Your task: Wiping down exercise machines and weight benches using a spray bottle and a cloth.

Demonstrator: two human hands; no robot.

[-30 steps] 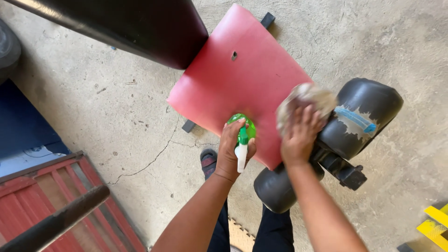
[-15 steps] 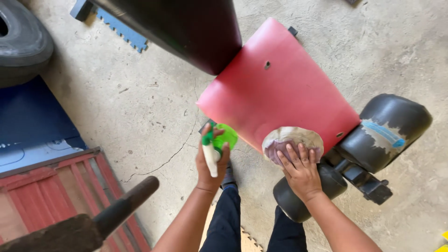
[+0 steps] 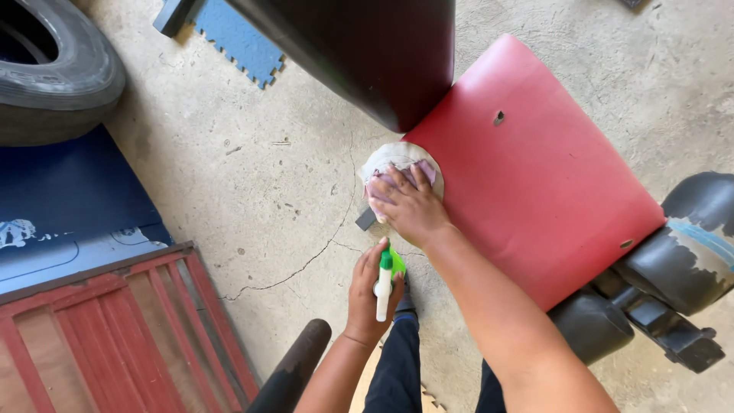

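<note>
Our left hand (image 3: 372,294) is clenched around a green spray bottle (image 3: 388,273) with a white trigger neck, holding it upright over the concrete floor (image 3: 252,191), just near of the red pad's left corner. Our right hand (image 3: 409,205) reaches across above it, palm down and fingers spread, pressing a crumpled whitish cloth (image 3: 396,164) with a pink patch flat against the left corner of the red seat pad (image 3: 535,176); the hand grips nothing, it simply bears down on the cloth. The two hands sit near each other, the bottle hand on the near side, the cloth hand just beyond it.

Moving from the left of the scene, we see a black tyre (image 3: 57,73) lying at the far left, with a dark blue mat (image 3: 76,199) beside it and a red slatted frame (image 3: 115,329) nearer to us. A blue foam puzzle tile (image 3: 241,42) lies on the floor at the far edge. A dark cylindrical bar end (image 3: 294,367) juts up from the near edge, just left of our left forearm. A crack runs across the floor between the frame and the pad.

Beyond the cloth, a dark padded backrest (image 3: 367,46) overhangs the far end of the red pad. At the right, black roller pads (image 3: 688,245) with worn, taped patches sit against the pad's right side, on a black metal bracket (image 3: 665,329).
</note>
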